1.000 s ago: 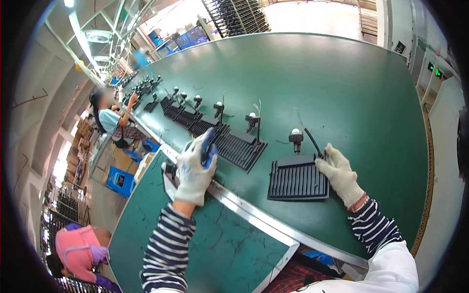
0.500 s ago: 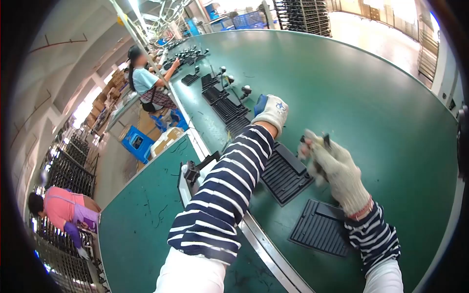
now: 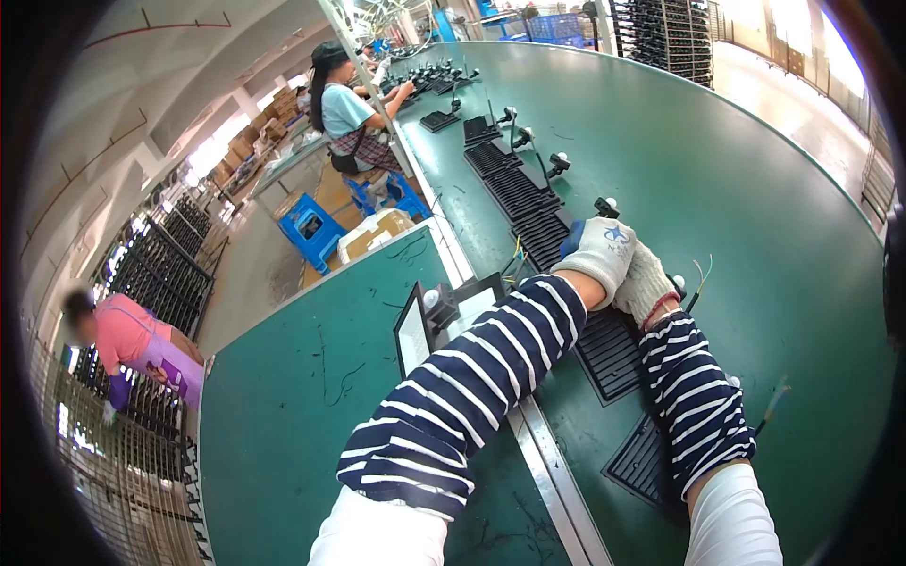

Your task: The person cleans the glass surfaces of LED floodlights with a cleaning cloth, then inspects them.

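Observation:
Near the middle of the green table, my left hand (image 3: pixel 604 251), in a white glove with blue on it, is curled closed beside a black slatted panel (image 3: pixel 545 238). Just above its knuckles shows a black sensor head (image 3: pixel 606 207) with a white dome. My right hand (image 3: pixel 647 286), also gloved, meets the left one; its fingers are hidden behind it, as is anything between the hands. Below my wrists lie another slatted panel (image 3: pixel 609 357) and a nearer panel (image 3: pixel 642 462), partly covered by my right sleeve. Loose wire ends (image 3: pixel 699 283) stick up right of my right hand.
A row of slatted panels (image 3: pixel 510 179) runs away along the table's left side. A black-framed lamp (image 3: pixel 412 330) with a white face lies by the metal rail (image 3: pixel 557 472). Co-workers stand or sit at left, near blue stools (image 3: pixel 310 228) and racks (image 3: pixel 160 255).
My right hand has moved up and left to meet my left hand. The view has shifted, so the table and panels appear further right.

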Available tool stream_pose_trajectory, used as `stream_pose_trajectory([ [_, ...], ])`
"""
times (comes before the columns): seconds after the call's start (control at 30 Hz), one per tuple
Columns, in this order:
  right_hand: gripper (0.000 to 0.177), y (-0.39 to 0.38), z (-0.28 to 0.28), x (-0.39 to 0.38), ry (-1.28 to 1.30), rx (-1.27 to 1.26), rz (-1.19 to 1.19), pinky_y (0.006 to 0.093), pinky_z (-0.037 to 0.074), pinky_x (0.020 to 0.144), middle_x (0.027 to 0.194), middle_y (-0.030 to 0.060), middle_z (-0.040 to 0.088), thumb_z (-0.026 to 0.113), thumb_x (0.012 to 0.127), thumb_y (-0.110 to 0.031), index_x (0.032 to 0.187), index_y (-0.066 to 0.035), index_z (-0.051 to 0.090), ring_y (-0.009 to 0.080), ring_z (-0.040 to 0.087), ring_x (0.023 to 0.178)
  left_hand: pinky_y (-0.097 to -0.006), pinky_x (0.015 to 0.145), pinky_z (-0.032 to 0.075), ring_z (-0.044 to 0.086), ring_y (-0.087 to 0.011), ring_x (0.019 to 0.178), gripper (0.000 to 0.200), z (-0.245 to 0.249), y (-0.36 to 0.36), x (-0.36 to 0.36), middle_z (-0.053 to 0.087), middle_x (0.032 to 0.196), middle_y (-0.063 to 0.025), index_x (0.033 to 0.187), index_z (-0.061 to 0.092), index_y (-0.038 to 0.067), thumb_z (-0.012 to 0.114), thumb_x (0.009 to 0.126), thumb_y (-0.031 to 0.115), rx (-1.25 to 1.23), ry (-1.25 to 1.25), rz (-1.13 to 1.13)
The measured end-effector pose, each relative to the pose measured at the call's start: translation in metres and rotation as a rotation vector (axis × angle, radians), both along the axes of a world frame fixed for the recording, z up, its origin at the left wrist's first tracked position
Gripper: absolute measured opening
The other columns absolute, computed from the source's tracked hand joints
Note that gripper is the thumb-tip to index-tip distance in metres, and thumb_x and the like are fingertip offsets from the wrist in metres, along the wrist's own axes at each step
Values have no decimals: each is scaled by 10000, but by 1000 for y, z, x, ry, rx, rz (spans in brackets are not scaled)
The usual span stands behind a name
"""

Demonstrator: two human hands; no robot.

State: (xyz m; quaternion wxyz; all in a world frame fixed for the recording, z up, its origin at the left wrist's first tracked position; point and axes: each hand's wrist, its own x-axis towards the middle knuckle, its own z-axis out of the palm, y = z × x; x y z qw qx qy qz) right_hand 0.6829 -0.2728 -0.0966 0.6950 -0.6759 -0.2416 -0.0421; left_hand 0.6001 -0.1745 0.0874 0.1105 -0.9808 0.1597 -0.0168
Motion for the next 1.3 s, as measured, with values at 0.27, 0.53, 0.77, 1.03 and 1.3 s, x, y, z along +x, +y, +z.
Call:
stream_pose_trajectory([
  [0.27,387,18,92,-64,-106,-982,-359,406,556,910,1154,163,719,740,832,-272,1170,-88,703,328,677,1126,-406,774,606,743,-250,1005,281,7,13,-8,756,1129,-96,1153,758,120,658,919,239,84,149,118],
  [0.53,345,18,81,-51,77,-868,-358,390,547,858,1115,124,736,599,962,-359,1149,-93,714,286,698,1050,-418,719,603,742,-237,985,319,-24,11,-9,760,1097,-46,1159,760,146,726,867,271,280,154,20],
  [0.77,222,15,82,-31,292,-484,-187,364,550,746,995,140,716,665,952,-252,1069,-64,659,243,677,853,-366,737,594,751,-253,891,194,41,53,-111,765,957,-110,995,746,62,641,897,192,-35,-5,-145],
  [1.03,338,43,129,-133,511,281,-383,219,385,427,852,46,677,509,1056,-375,1005,-52,596,75,464,501,-311,891,545,689,-166,939,287,36,221,-239,723,987,-93,1142,681,11,696,933,208,-1006,-772,189],
  [1.3,439,117,173,-250,-40,-350,-29,293,527,752,978,104,736,633,970,-442,1190,-65,672,202,699,918,-322,975,508,643,-203,1093,306,-99,285,-260,660,1201,-83,1247,599,59,644,984,208,-2251,-50,756],
])
